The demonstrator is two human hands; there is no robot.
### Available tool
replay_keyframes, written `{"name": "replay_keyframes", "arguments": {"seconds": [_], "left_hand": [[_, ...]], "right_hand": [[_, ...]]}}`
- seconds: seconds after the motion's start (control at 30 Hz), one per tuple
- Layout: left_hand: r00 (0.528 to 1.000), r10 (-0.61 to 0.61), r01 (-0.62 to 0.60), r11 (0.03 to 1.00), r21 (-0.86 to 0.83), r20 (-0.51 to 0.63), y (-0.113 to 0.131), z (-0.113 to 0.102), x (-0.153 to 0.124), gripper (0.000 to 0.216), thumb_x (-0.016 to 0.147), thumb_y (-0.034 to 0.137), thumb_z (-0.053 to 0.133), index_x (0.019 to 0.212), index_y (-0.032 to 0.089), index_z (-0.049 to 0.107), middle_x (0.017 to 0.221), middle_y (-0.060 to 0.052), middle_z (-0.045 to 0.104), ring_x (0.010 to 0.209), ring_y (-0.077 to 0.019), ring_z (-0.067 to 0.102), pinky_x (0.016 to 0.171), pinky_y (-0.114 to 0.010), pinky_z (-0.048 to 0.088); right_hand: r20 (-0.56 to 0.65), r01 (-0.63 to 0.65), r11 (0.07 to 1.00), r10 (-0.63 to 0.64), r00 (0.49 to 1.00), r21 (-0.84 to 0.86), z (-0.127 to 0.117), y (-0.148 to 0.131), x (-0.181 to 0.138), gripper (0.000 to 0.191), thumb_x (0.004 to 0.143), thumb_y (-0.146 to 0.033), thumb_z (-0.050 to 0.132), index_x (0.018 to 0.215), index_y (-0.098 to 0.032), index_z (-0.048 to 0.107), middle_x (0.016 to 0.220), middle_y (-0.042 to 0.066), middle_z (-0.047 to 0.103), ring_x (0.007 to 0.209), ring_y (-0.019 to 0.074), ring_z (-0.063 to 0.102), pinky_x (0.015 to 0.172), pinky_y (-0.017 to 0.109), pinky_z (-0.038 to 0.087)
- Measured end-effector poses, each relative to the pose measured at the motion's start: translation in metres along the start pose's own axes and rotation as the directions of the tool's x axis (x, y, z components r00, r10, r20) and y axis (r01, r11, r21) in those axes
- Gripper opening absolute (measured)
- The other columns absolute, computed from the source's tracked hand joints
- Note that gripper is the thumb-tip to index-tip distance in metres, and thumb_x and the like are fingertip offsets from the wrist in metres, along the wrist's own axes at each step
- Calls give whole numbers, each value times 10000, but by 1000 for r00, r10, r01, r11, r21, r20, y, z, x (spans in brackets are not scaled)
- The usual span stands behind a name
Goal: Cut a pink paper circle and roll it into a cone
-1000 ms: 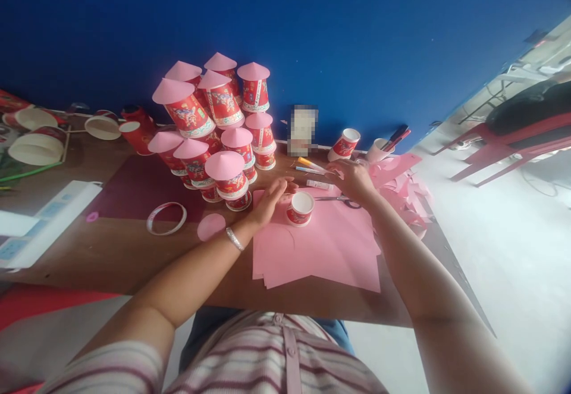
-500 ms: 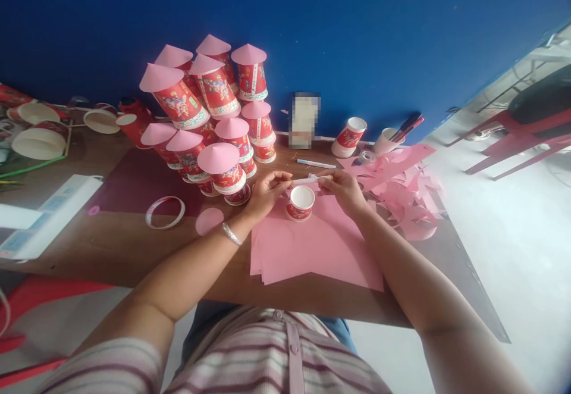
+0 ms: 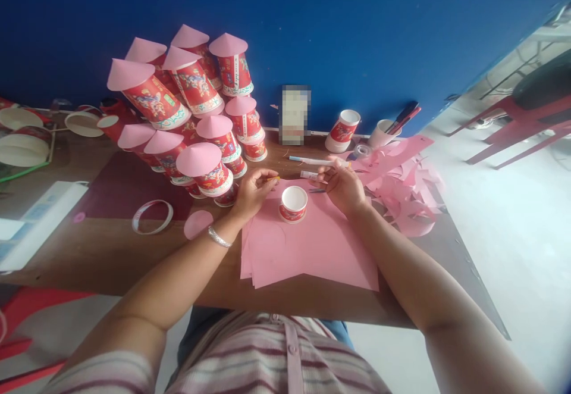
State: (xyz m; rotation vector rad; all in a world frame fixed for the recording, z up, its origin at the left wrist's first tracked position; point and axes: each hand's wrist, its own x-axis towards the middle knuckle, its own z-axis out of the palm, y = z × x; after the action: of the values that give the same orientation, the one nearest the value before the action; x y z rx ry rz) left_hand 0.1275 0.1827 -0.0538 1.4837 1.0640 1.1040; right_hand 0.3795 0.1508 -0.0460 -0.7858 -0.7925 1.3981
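Observation:
My left hand [image 3: 252, 191] is pinched shut on a small yellow cap beside a low red paper cup [image 3: 293, 203]. My right hand [image 3: 342, 184] is closed round a white pen [image 3: 311, 175] on the other side of that cup. The cup stands open side up on a stack of pink paper sheets [image 3: 312, 251]. Just behind my left hand rises a pile of red cups with pink cone tops [image 3: 196, 114], stacked in tiers against the blue wall.
A tape ring [image 3: 151, 216] and a pink paper disc [image 3: 197, 224] lie left of the sheets. Pink offcuts [image 3: 404, 185] are heaped at the right. Another pen [image 3: 312, 160], a red cup [image 3: 341, 131] and a cup holding pens [image 3: 384, 133] stand behind. A white box [image 3: 40, 215] lies at the left.
My right hand picked a pen up from the table and both hands met on it. Now the hands are apart, the cap in my left and the pen in my right.

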Motion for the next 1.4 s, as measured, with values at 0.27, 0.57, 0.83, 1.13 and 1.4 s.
{"name": "replay_keyframes", "arguments": {"seconds": [0.27,0.57,0.83,1.13,1.4], "left_hand": [[995,79,-88,978,188,57,-3,3,-3,201,860,362,761,991,212,793,1067,-64,768,983,-215,722,884,-346,582],[978,122,-169,939,299,168,-5,18,35,160,872,207,703,1013,192,776,1101,-81,779,1016,-224,731,977,-387,587],[976,67,-121,959,257,208,15,34,42,202,839,85,668,1007,166,747,1132,-100,787,1060,-228,761,1041,-417,601],[949,70,-43,995,-94,308,34,-4,-32,630,899,571,793,1395,214,637,1502,-156,660,1470,-322,578,1253,-473,446],[939,-11,62,989,-138,343,34,21,-36,628,803,541,884,1289,202,676,1282,-123,746,1213,-327,697,1065,-451,554]], "right_hand": [[-52,92,994,-95,994,-56,6,8,-7,397,817,-537,895,1013,-244,713,759,14,766,743,186,712,719,319,606],[-86,116,993,-118,989,-24,6,6,-6,397,782,-543,901,792,-255,629,582,-55,635,538,125,541,683,291,598],[-70,84,996,-86,994,-44,5,1,-3,410,760,-599,881,900,-244,732,605,-43,636,552,133,549,607,272,541],[-78,89,995,-92,993,-34,0,5,-2,384,794,-515,895,786,-265,604,567,-80,562,530,114,508,687,285,587],[-72,102,994,-104,992,-25,6,5,-9,318,837,-508,869,878,-257,680,626,-66,597,561,120,538,673,283,572]]}}
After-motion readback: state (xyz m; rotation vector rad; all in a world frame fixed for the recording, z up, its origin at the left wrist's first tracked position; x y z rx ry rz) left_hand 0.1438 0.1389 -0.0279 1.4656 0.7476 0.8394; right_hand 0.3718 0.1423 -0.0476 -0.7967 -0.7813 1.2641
